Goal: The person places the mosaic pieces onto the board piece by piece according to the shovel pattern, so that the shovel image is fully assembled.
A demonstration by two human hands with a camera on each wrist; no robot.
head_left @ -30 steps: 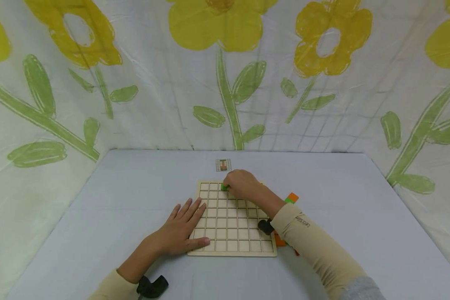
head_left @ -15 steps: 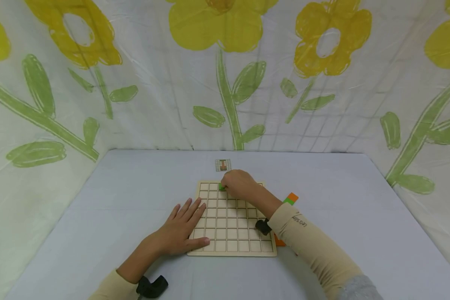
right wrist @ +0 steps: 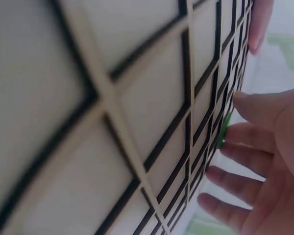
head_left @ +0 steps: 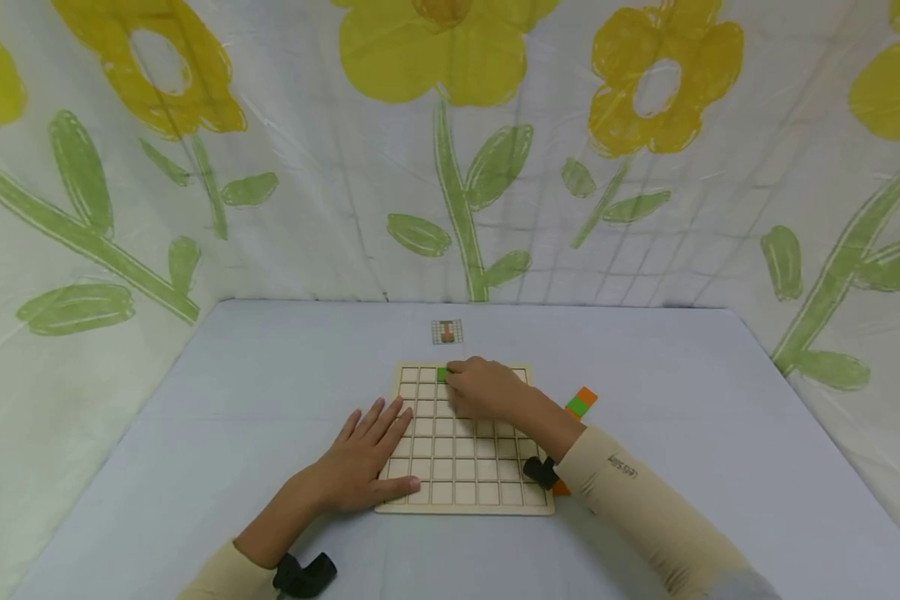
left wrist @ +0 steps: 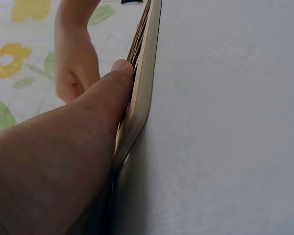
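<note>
A wooden grid board (head_left: 453, 471) lies flat on the table. Over its left edge rests my left hand (head_left: 356, 462), fingers spread and thumb on the front left corner; the thumb (left wrist: 108, 88) lies along the frame in the left wrist view. A green square tile (head_left: 442, 375) sits in a cell of the back row. My right hand (head_left: 487, 387) is just right of that tile. In the right wrist view, the thumb (right wrist: 257, 107) stands apart from the loosely bent fingers, whose tips are close to the green tile (right wrist: 224, 131); contact is hard to tell.
Orange and green tiles (head_left: 582, 403) lie right of the board, partly hidden under the right forearm. A small card (head_left: 447, 332) with a printed grid pattern lies behind the board. A flower-painted curtain (head_left: 307, 208) hangs behind the table.
The right hand first slid slightly left with the green tile, then let go and drew back toward the person, leaving more of the tile showing. The left hand stayed in place.
</note>
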